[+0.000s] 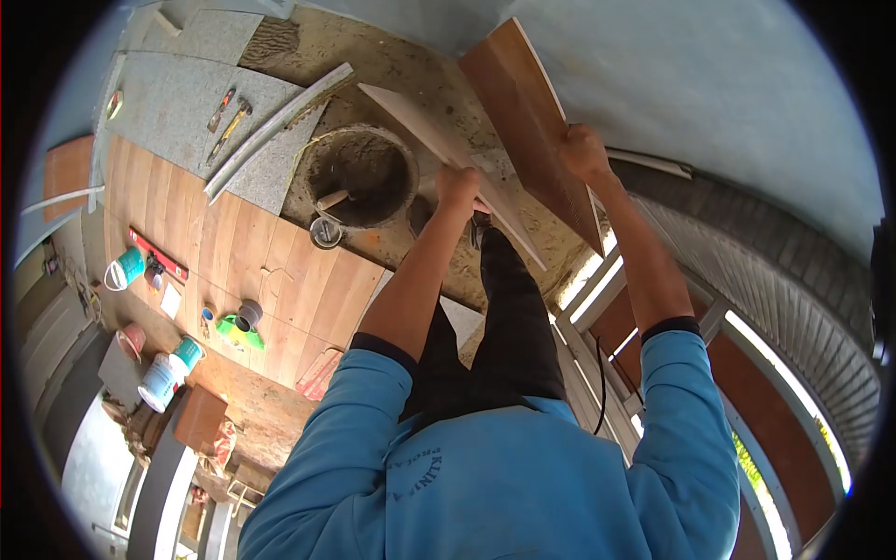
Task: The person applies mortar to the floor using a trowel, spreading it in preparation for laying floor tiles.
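My left hand (457, 191) is closed on the edge of a pale floor tile (411, 121), which is tilted and seen nearly edge-on. My right hand (586, 154) grips the outer edge of a brown wood-look tile (518, 98), held on a slant near the blue wall. The two tiles are apart, with rough ground showing between them. Left of the pale tile stands a round bucket (411, 173) of dark, wet-looking mix. A trowel, its handle (332, 199) showing, rests at the bucket's near rim. Beside it sits a small tin (325, 232).
Wood-look tiles (210, 224) cover the floor at left, with a red level (159, 254) and a teal bucket (124, 269) on them. Farther off, a hammer (230, 131) lies on grey tiles near a long metal bar (275, 131). A window grille (747, 383) is at right.
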Available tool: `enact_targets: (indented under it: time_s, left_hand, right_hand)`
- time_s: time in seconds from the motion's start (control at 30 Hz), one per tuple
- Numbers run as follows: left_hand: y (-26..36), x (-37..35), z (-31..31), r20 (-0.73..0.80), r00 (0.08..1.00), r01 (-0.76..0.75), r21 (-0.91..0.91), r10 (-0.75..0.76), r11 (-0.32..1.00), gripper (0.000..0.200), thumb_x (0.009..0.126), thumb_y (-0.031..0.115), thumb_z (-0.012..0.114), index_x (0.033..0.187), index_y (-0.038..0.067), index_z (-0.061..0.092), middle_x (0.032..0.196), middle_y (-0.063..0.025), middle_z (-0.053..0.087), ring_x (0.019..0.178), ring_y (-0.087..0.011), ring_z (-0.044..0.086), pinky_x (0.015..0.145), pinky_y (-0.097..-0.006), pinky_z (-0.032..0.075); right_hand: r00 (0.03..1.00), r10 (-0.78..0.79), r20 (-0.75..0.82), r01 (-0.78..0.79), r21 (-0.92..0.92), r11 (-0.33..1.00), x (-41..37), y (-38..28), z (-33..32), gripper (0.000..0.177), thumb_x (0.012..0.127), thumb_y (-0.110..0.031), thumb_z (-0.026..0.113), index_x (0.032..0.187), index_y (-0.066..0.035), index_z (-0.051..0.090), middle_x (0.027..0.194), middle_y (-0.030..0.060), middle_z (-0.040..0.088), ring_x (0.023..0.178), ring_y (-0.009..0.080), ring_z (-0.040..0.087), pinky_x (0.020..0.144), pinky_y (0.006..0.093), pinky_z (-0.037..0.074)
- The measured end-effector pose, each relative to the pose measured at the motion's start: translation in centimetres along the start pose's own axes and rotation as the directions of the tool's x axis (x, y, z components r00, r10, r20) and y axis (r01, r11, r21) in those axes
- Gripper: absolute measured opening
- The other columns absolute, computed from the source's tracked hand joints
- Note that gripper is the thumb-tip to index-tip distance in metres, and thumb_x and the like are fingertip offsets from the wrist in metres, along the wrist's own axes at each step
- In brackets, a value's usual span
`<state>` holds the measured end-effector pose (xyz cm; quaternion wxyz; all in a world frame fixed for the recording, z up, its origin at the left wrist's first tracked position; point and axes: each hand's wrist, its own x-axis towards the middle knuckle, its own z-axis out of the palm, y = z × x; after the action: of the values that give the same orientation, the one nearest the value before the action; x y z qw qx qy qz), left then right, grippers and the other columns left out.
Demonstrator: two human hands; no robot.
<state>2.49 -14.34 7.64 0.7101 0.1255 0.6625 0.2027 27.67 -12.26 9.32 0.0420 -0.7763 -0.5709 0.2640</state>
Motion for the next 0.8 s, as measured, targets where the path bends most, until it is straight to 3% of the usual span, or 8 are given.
enact_targets:
  time_s: [0.07, 0.17, 0.2, 0.3, 0.5, 0.6, 0.7, 0.8]
  left_hand:
    - [-2.5, -0.2, 0.9, 0.044, 0.999, 0.010, 0.000, -0.010, 1.000, 0.054, 0.091, 0.000, 0.048, 0.142, -0.002, 0.034, 0.133, -0.0305, 0.048, 0.105, -0.0534, 0.061, 0.064, -0.0616, 0.063]
    - [-5.6, -2.2, 2.8, 0.012, 1.000, 0.015, 0.091, -0.016, 0.996, 0.054, 0.091, 0.001, 0.049, 0.143, -0.001, 0.034, 0.133, -0.0300, 0.048, 0.105, -0.0519, 0.062, 0.062, -0.0610, 0.063]
    - [-6.6, -2.4, 3.4, 0.003, 0.996, 0.087, 0.100, -0.088, 0.991, 0.055, 0.092, 0.000, 0.048, 0.145, 0.000, 0.033, 0.134, -0.0305, 0.048, 0.103, -0.0502, 0.064, 0.062, -0.0592, 0.064]
    - [-10.1, -2.9, 5.1, 0.049, 0.997, 0.049, 0.089, -0.054, 0.995, 0.056, 0.092, 0.001, 0.048, 0.145, 0.000, 0.031, 0.131, -0.0305, 0.049, 0.100, -0.0487, 0.065, 0.060, -0.0570, 0.065]
    - [-15.9, -2.7, 8.6, -0.002, 0.988, 0.154, 0.131, -0.155, 0.979, 0.054, 0.094, 0.003, 0.050, 0.145, -0.001, 0.031, 0.127, -0.0282, 0.053, 0.097, -0.0478, 0.066, 0.058, -0.0530, 0.066]
    - [-17.9, -3.3, 10.7, -0.041, 0.991, 0.136, 0.152, -0.131, 0.979, 0.054, 0.095, 0.004, 0.049, 0.146, 0.001, 0.031, 0.130, -0.0275, 0.052, 0.097, -0.0490, 0.066, 0.060, -0.0544, 0.066]
    - [-20.3, -2.2, 12.7, -0.086, 0.967, 0.251, 0.165, -0.240, 0.954, 0.056, 0.094, 0.003, 0.048, 0.147, 0.003, 0.030, 0.133, -0.0273, 0.050, 0.099, -0.0507, 0.064, 0.063, -0.0573, 0.065]
    - [-21.5, -2.4, 14.2, -0.087, 0.977, 0.210, 0.214, -0.195, 0.954, 0.058, 0.093, 0.002, 0.049, 0.148, 0.002, 0.029, 0.134, -0.0278, 0.049, 0.103, -0.0516, 0.062, 0.064, -0.0560, 0.066]
  right_hand:
    - [0.999, 0.019, -0.029, -0.019, -0.004, 1.000, -2.5, 0.8, -0.9, 0.024, 0.082, -0.022, 0.063, 0.089, -0.001, 0.071, 0.095, 0.0272, 0.068, 0.095, 0.0438, 0.065, 0.085, 0.0469, 0.053]
    - [0.995, 0.094, -0.029, -0.093, 0.040, 0.995, -5.4, 3.7, -0.3, 0.031, 0.080, -0.028, 0.069, 0.083, 0.003, 0.069, 0.088, 0.0300, 0.066, 0.092, 0.0440, 0.066, 0.081, 0.0485, 0.052]
    - [0.995, 0.095, -0.027, -0.094, 0.017, 0.995, -6.3, 4.8, 0.2, 0.028, 0.081, -0.026, 0.067, 0.082, 0.002, 0.069, 0.089, 0.0293, 0.066, 0.091, 0.0444, 0.066, 0.081, 0.0489, 0.052]
    - [0.997, 0.074, -0.039, -0.075, -0.040, 0.996, -7.5, 8.8, 2.0, 0.025, 0.082, -0.022, 0.062, 0.080, 0.001, 0.070, 0.090, 0.0280, 0.068, 0.089, 0.0454, 0.066, 0.079, 0.0503, 0.053]
    - [0.994, 0.105, 0.023, -0.105, -0.033, 0.994, -9.7, 15.4, 5.4, 0.032, 0.084, -0.025, 0.061, 0.081, 0.006, 0.068, 0.085, 0.0303, 0.067, 0.086, 0.0459, 0.067, 0.077, 0.0514, 0.054]
    - [0.990, 0.130, 0.060, -0.132, 0.029, 0.991, -10.5, 17.8, 5.8, 0.032, 0.080, -0.023, 0.064, 0.081, 0.008, 0.066, 0.084, 0.0316, 0.066, 0.083, 0.0463, 0.067, 0.074, 0.0515, 0.053]
    - [0.988, 0.138, 0.072, -0.141, 0.043, 0.989, -11.5, 19.9, 6.3, 0.030, 0.081, -0.022, 0.062, 0.079, 0.008, 0.066, 0.082, 0.0311, 0.066, 0.080, 0.0458, 0.068, 0.070, 0.0510, 0.053]
    - [0.985, 0.153, 0.080, -0.158, 0.053, 0.986, -11.4, 22.5, 7.4, 0.029, 0.081, -0.021, 0.060, 0.078, 0.007, 0.066, 0.080, 0.0310, 0.065, 0.078, 0.0449, 0.068, 0.067, 0.0506, 0.051]
